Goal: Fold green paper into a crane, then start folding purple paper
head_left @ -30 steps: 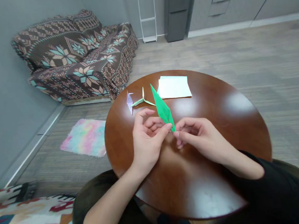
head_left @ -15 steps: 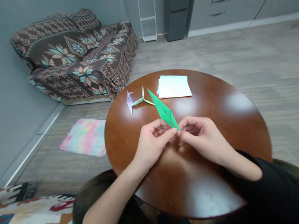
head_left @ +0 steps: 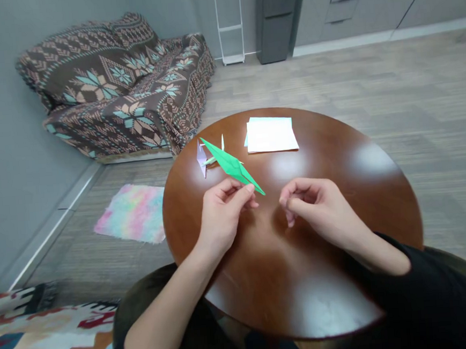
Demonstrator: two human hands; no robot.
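Note:
My left hand [head_left: 224, 218] pinches a long, pointed green origami piece [head_left: 231, 165] near its lower end between thumb and fingers. The piece slants up and left over the round wooden table [head_left: 340, 209]. My right hand [head_left: 316, 205] is apart from it, fingers curled, holding nothing. The green paper partly hides a pale green paper crane [head_left: 214, 160] and stands just right of a lilac paper crane [head_left: 201, 159]. A stack of white paper sheets [head_left: 271, 135] lies at the table's far side, with a pale blue edge showing beneath.
A sofa [head_left: 117, 92] under a brown patterned throw stands by the wall at back left. A pastel fluffy mat [head_left: 133, 214] lies on the floor left of the table. Grey cabinets [head_left: 365, 3] stand at the back; a patterned rug [head_left: 48, 339] lies at lower left.
My right hand has let go of the green paper and moved right. My left hand has carried the paper left, tilting it lower across the pale green crane.

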